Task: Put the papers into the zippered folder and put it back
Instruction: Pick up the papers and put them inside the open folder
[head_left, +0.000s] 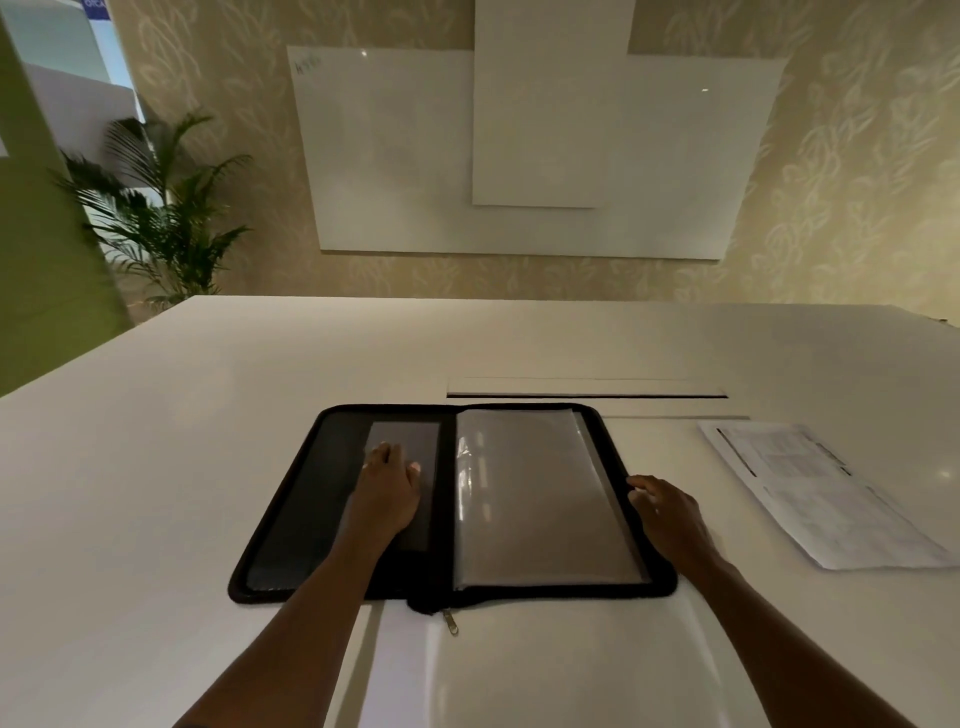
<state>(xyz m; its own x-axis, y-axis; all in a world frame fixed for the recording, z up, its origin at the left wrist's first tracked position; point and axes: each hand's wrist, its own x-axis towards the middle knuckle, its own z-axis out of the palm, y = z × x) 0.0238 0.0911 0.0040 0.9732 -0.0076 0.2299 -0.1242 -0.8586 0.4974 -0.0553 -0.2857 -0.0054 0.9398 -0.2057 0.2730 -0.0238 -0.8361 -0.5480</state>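
Folder, zippered, black fabric edging: lying opened flat on white table, centre of view, spine running 12 to 6 o'clock. Left panel dark, with a grey pocket; right panel stacked with clear plastic sleeves, glossy and apparently empty. Zip pull hanging loose off the near edge at 6 o'clock.

Papers: printed sheets, loosely stacked, lying on table at 3 o'clock of folder, well apart from it, untouched.

Left hand: spread flat, palm down on grey pocket, gripping nothing. Right hand: open, fingers loosely curled at folder's right edge, holding nothing.

Step judged: folder opened, filing not yet begun. Next move calls for right hand reaching toward 3 o'clock, gathering sheets squarely, then sliding them into a sleeve or pocket while left hand steadies the folder.
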